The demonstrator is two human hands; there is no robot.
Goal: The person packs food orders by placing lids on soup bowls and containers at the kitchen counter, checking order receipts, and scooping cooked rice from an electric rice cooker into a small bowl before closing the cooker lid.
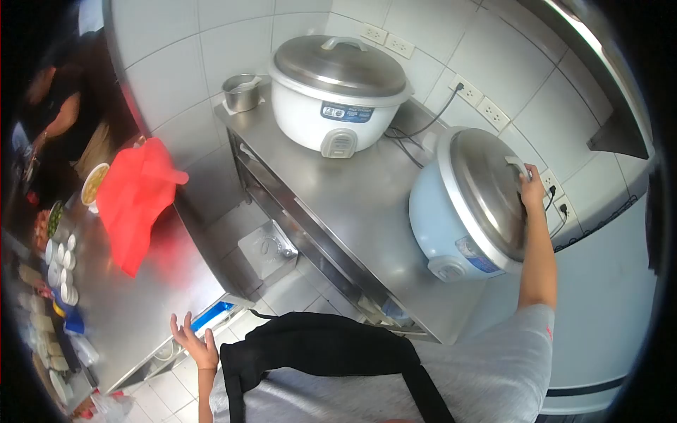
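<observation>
My right hand (532, 189) is curled around the handle (517, 168) of the brushed-metal lid (486, 190) on the round pale-blue rice cooker (441, 225), which stands on the stainless steel bench (352, 204). My left hand (194, 342) hangs spread and empty near the floor. Farther along the bench, a white rice cooker (331, 106) sits closed beside a small steel pot (242, 92).

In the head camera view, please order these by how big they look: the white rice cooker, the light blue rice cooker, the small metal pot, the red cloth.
1. Light blue rice cooker and white rice cooker: look alike; the blue one is nearer, so unsure.
2. Red cloth.
3. Small metal pot.
</observation>
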